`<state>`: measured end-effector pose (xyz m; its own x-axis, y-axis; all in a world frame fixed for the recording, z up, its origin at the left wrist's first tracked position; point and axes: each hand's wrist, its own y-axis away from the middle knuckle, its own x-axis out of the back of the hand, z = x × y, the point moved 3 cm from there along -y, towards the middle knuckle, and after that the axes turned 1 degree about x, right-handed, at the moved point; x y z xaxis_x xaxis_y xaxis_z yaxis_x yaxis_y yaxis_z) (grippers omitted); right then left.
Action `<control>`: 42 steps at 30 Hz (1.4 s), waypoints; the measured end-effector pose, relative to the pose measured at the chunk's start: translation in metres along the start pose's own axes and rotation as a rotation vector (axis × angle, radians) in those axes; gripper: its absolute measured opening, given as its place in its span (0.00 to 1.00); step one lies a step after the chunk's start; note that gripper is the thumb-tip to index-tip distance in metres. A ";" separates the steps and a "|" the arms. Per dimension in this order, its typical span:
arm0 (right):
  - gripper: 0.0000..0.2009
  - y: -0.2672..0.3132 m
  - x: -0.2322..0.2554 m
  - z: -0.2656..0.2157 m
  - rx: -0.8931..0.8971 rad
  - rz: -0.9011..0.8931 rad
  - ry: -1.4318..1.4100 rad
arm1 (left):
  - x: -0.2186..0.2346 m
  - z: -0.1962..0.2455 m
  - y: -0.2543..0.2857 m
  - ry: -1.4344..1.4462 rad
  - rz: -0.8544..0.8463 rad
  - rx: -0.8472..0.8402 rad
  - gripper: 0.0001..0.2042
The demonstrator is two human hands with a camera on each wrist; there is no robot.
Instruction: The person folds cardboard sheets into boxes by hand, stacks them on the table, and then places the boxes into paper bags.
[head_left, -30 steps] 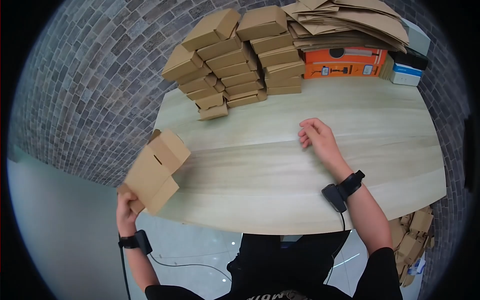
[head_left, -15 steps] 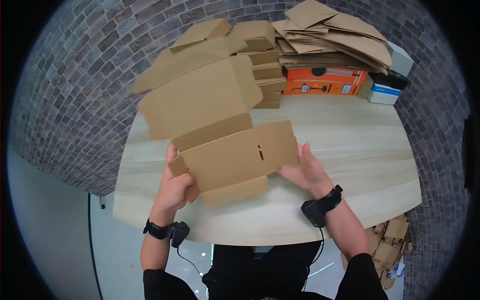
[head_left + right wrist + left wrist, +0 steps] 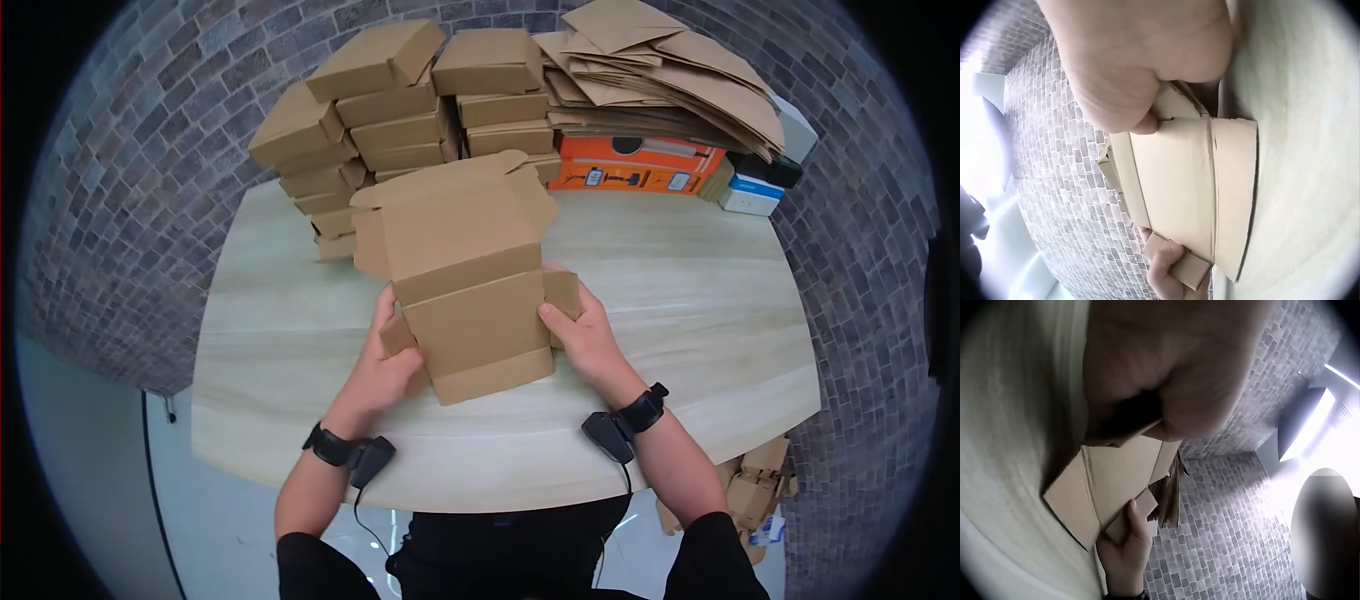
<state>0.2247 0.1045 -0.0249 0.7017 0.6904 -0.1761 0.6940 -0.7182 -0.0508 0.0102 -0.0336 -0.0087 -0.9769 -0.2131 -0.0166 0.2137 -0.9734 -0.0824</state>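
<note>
An unfolded cardboard box (image 3: 478, 318) is held up over the table in front of me, its creased panels and side flaps partly bent. My left hand (image 3: 380, 375) grips its left edge by a small side flap (image 3: 397, 338). On the opposite edge, my right hand (image 3: 592, 345) pinches the box, thumb on the near face beside the right flap (image 3: 562, 292). The lid panel (image 3: 465, 208) stretches away toward the stacks. In the right wrist view, the left thumb lies across a folded flap (image 3: 1190, 270). The right hand's fingers behind the cardboard are mostly hidden.
Stacks of folded cardboard boxes (image 3: 385, 110) stand at the table's back left. Flat cardboard sheets (image 3: 670, 80) lie piled on an orange box (image 3: 635, 168), beside small white and black boxes (image 3: 752, 195). More cardboard (image 3: 755, 495) sits on the floor at right. Cables hang from both wrist cameras.
My left hand has brought the unfolded box from the table's left side to the middle and turned it. The right hand, empty at first, has come over and taken its right edge.
</note>
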 end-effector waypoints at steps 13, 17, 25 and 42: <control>0.35 0.003 -0.005 0.001 -0.247 -0.098 -0.662 | 0.025 -0.026 -0.003 0.396 -0.093 0.113 0.27; 0.36 -0.001 0.004 0.005 -0.270 -0.062 -0.739 | 0.023 -0.017 -0.004 0.867 -0.184 0.143 0.30; 0.35 -0.004 0.005 0.004 -0.181 0.046 -0.464 | 0.011 -0.013 -0.005 0.572 -0.053 0.154 0.31; 0.31 0.009 -0.018 -0.006 -0.026 0.029 -0.208 | -0.015 -0.006 0.007 0.200 -0.119 0.083 0.32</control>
<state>0.2187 0.0860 -0.0164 0.6751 0.6344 -0.3766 0.6795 -0.7335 -0.0176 0.0259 -0.0363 -0.0151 -0.9743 -0.0835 -0.2090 0.0884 -0.9960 -0.0138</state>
